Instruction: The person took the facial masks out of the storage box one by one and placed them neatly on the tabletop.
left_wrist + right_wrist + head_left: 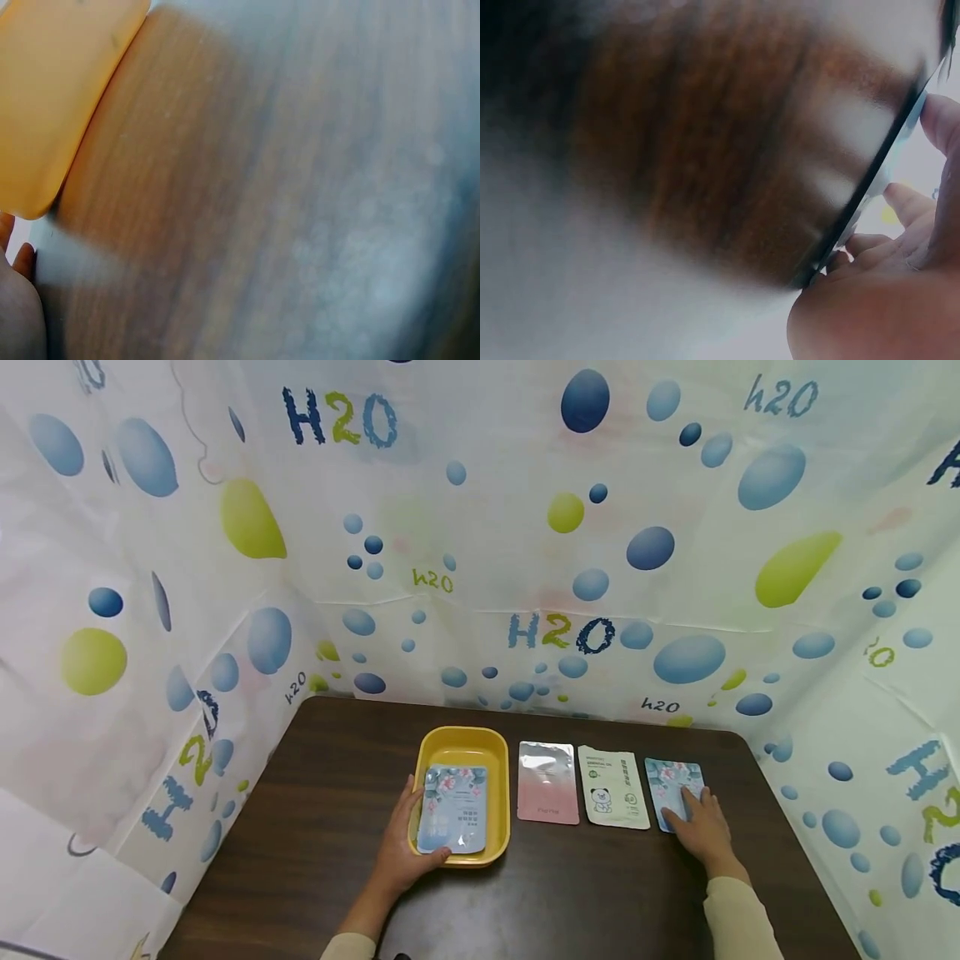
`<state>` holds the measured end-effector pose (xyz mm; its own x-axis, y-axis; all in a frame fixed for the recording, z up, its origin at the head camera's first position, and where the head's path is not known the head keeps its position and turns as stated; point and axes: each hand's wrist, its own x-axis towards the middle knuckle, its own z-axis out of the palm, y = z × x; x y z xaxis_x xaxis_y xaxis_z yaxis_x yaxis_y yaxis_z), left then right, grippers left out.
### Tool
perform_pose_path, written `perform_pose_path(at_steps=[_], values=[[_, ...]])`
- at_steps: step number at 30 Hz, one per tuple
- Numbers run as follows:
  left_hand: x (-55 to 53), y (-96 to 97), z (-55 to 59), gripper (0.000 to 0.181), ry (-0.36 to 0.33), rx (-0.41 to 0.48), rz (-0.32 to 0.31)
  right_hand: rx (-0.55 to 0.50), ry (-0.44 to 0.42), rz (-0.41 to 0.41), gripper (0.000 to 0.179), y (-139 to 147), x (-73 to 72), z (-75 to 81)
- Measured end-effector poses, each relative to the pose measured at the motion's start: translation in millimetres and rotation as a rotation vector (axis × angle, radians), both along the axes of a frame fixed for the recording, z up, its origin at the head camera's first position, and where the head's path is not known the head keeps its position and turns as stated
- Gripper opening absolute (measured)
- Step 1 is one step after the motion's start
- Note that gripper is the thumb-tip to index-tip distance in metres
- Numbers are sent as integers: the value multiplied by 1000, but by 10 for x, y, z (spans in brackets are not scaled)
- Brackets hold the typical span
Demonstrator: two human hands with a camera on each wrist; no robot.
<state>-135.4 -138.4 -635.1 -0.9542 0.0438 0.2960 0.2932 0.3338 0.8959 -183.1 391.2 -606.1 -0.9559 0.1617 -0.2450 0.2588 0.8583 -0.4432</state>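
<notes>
A yellow plastic tray [497, 793] stands on the table with a pale blue floral sachet [453, 814] in it, which looks like a face-mask packet. My left hand [401, 847] grips the tray's near left corner, fingers along its left side and thumb over the front rim by the sachet. The left wrist view shows the tray wall [60, 97] and part of that hand. At the right, a similar blue floral sachet [667, 774] lies on the table. My right hand [705, 831] rests on it, thumb and fingers spread over its lower part.
Between the tray and my right hand lie a pink and silver sachet [549, 785] and a cream sachet [613, 787] with a bear print. The dark wood table [315, 810] meets a dotted white curtain [487, 527] at the back and sides.
</notes>
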Motion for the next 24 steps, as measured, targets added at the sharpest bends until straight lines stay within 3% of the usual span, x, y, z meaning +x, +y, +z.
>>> perform_pose_path(at_steps=[10, 17, 24], values=[[0, -4, -11, 107, -1, -1, -1, -32, 39, -27, 79, 17, 10, -19], [15, -10, 24, 107, -36, -14, 9, -134, 102, -154, 73, -18, 26, 54], [11, 6, 35, 106, -52, -8, 15, -208, 221, -258, 65, -60, 36, 152]])
